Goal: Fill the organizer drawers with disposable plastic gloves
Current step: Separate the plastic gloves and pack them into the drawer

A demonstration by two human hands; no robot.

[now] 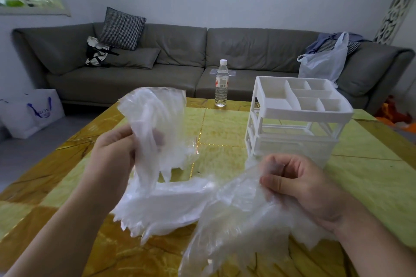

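Gloves nearest me: thin clear plastic gloves (180,204) hang in a crumpled bunch between my two hands, over the near part of the worktop (371,175); I cannot count how many there are.
Left hand: my left hand (114,150) is closed on the upper part of the bunch, lifting a see-through flap above my fingers.
Right hand: my right hand (299,184) is curled shut on the other end of the plastic, lower and nearer to me than the left; the two hands are apart, joined only by the gloves.
Organizer: a white plastic organizer (297,119) stands on the worktop beyond my right hand, with an open divided tray on top and drawer levels under it; I see no gloves in the top tray.
Bottle: a clear water bottle (221,83) stands upright at the far edge of the worktop, left of the organizer.
Sofa: a grey sofa (175,51) runs behind the worktop.
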